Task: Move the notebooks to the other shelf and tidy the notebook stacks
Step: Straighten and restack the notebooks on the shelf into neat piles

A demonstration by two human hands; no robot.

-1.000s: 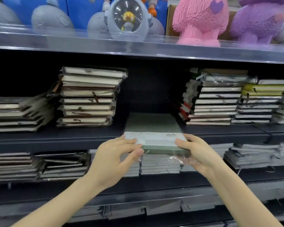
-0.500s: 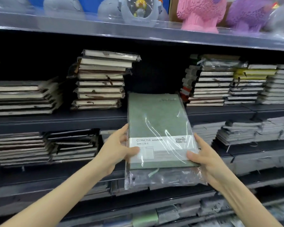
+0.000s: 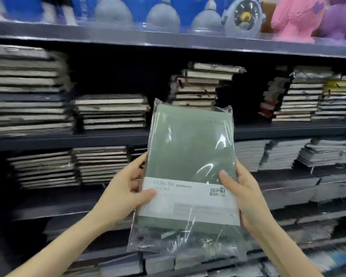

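**Notebook lifted clear, wrapper slack**

Swinging left since half a second ago, my view now shows the shelf [image 3: 68, 141] with stacks [image 3: 110, 111] at 9 o'clock. The green notebook [image 3: 190, 152] stands upright mid-frame, off the shelf. The left hand [image 3: 124, 188] and right hand [image 3: 243, 196] grip its lower side edges. I judge the slack sleeve [image 3: 168, 240] at 6 o'clock could slide or snag a stack. Matte green cover, white band.

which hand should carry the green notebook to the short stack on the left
Left, probably: the left hand grips the green notebook on the edge nearer the short stack, while the right hand holds the far edge and would have to reach across.
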